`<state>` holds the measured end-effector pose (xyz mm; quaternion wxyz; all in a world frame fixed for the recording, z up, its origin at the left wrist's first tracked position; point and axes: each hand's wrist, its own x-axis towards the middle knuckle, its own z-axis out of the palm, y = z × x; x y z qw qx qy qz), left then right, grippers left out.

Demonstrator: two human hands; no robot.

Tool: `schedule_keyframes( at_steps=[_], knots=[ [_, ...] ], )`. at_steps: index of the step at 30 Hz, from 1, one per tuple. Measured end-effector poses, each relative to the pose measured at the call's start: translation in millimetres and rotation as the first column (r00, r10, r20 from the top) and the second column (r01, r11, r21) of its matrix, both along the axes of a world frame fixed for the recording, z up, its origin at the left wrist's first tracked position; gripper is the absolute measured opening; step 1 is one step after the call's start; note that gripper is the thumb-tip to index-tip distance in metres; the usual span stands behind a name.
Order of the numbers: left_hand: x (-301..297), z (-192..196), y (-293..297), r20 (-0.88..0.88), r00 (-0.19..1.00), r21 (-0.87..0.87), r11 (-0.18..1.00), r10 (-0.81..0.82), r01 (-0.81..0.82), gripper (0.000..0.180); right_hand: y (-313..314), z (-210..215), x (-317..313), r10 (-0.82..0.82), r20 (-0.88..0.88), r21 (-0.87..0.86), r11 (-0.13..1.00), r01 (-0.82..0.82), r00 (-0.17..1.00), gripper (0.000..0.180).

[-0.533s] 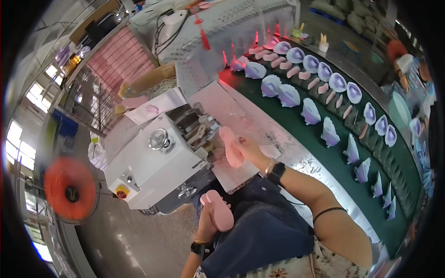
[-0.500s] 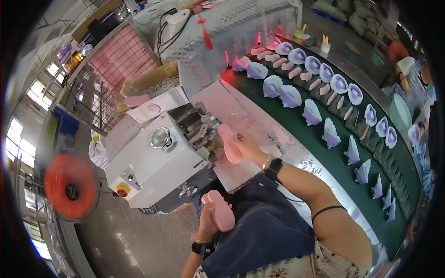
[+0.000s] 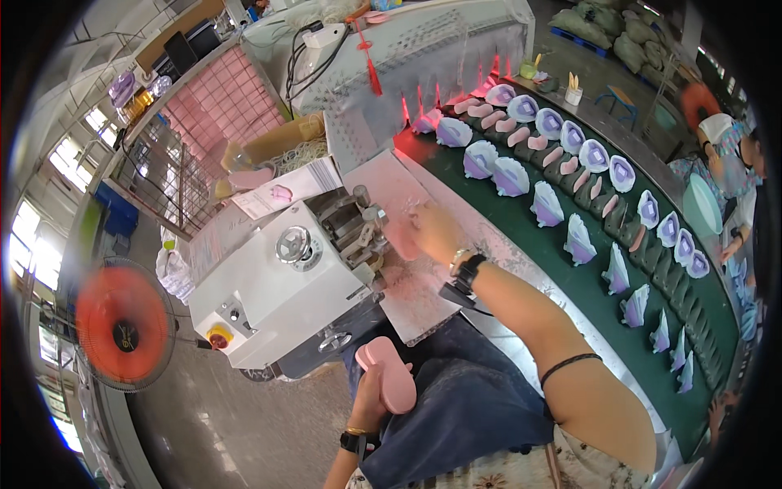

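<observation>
My left hand (image 3: 371, 398) is closed round a small stack of pink shoe soles (image 3: 396, 376), held low over my dark blue apron (image 3: 456, 391). Farther forward, my right hand (image 3: 437, 233) grips one pink shoe sole (image 3: 402, 240) by its side. That sole is beside the metal working head (image 3: 362, 232) of a white bench machine (image 3: 269, 273); whether they touch I cannot tell. My right fingertips are partly blurred. Pink dust covers the board (image 3: 419, 293) under this hand.
Right of me runs a green conveyor belt (image 3: 521, 220) carrying purple-and-white shoe uppers (image 3: 579, 240), pink soles and dark moulds. An orange fan (image 3: 124, 326) stands at the left. Behind the machine are a cardboard box (image 3: 297, 138) and a wire rack (image 3: 220, 106). Another person (image 3: 729, 155) is at the far right.
My right hand has moved forward, away from me, with the pink sole, which now tilts differently beside the machine head. The left hand keeps its stack in nearly the same place.
</observation>
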<state>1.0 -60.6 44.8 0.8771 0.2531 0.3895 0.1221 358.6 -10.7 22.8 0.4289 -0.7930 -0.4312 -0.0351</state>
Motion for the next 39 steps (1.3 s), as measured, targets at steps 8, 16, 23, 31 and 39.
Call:
schedule_keyframes(
  at_steps=[8,16,23,31,39],
  knots=[
    [-11.5,-5.5,3.2,0.056,0.998,-0.139,0.99,0.023,-0.015,0.05,61.3,-28.1,12.1,-0.009,-0.614,0.138,0.983,0.119,0.789,0.031],
    [21.9,13.1,-12.9,-0.223,0.956,0.014,0.98,-0.191,0.199,0.048,-141.1,-53.8,105.9,-0.267,-0.513,0.323,0.82,0.472,0.816,0.015],
    [44.9,-0.6,-10.7,-0.148,0.972,-0.018,0.983,-0.185,0.184,0.044,-463.2,-49.7,194.0,-0.928,-0.113,0.036,0.354,0.935,0.356,0.017],
    [63.3,-11.9,-13.4,0.093,0.972,-0.115,0.967,-0.218,0.228,0.034,-559.2,-71.5,236.8,-0.946,-0.118,-0.012,0.304,0.952,0.301,0.02],
    [59.9,46.2,-48.4,-0.211,0.942,0.315,0.894,-0.259,0.317,0.054,-498.6,-84.7,241.9,-0.945,0.041,0.078,0.327,0.942,0.325,0.022]
  ],
)
